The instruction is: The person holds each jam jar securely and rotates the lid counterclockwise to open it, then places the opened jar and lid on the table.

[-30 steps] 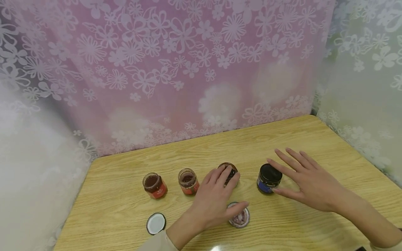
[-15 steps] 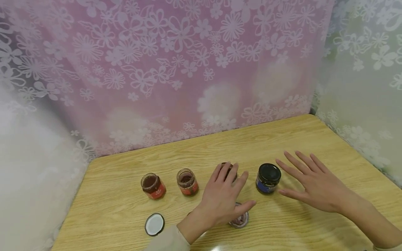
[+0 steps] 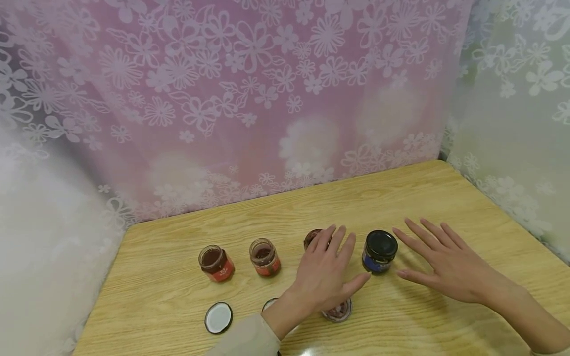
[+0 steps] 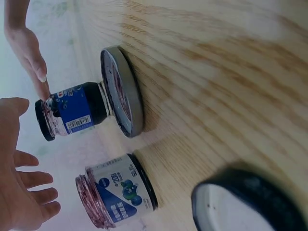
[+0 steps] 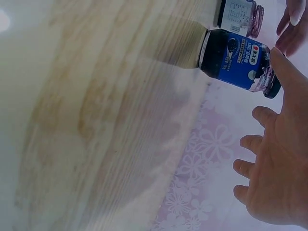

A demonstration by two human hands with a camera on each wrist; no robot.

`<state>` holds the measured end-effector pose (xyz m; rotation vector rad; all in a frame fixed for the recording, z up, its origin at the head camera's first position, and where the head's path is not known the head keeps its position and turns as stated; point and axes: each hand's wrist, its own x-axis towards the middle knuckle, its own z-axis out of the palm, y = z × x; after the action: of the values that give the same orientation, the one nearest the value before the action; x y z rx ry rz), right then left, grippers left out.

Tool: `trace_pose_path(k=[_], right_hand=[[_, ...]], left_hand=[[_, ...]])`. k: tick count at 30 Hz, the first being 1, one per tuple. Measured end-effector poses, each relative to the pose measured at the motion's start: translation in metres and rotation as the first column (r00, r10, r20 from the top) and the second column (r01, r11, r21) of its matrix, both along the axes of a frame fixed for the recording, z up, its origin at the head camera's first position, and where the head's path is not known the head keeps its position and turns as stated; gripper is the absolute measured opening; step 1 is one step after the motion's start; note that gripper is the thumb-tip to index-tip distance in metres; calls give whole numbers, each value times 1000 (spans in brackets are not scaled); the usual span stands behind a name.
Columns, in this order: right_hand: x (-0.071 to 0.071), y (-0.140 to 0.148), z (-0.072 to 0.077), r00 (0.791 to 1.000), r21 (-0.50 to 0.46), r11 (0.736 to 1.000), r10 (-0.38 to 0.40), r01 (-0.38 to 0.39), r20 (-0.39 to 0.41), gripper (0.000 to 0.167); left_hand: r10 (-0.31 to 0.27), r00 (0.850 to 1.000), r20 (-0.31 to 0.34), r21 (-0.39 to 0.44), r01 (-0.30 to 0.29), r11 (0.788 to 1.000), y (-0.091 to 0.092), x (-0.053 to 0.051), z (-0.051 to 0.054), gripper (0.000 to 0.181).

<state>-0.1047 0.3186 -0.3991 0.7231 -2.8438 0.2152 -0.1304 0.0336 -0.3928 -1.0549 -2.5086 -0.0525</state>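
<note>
My left hand [image 3: 322, 277], fingers spread, hovers over an uncapped jar [image 3: 311, 238] and partly hides it. In the left wrist view this jar [image 4: 120, 192] has a white and blue label with blueberries, and the hand is apart from it. A smeared lid [image 3: 337, 312] lies inside-up beneath my thumb. To the right stands a lidded jar [image 3: 378, 252], black on top with a blue label. Beside it, my right hand [image 3: 450, 267] is held with fingers extended and holds nothing. In the right wrist view the thumb overlaps this jar's [image 5: 240, 60] capped end; contact cannot be told.
Two uncapped jars with red labels, one [image 3: 218, 267] at far left and one [image 3: 267, 267] beside it, stand on the wooden table [image 3: 178, 277]. A white-lined lid [image 3: 218, 318] lies in front of them. Another lid [image 3: 269, 302] is mostly hidden by my left wrist.
My left hand has shifted right, uncovering part of the jar beneath it and another lid. My right hand has drawn slightly right, away from the black-lidded jar.
</note>
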Motion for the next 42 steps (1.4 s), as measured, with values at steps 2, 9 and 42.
trace_pose_path(k=[2,9,42], right_hand=[[0,0,-1,1000,3,1000,0,0,-1,82],[1,3,-3,1000,3,1000,5,-5,-14,82],[-1,11,-17,1000,-15,1000,12,-12,5,78]], left_hand=[[5,1000,21,1,-5,1000,3,1,1,73],[-23,991,131,69,14,998,13,6,4,73],[-110,587,802,369,-342,864,51,-11,-31,80]])
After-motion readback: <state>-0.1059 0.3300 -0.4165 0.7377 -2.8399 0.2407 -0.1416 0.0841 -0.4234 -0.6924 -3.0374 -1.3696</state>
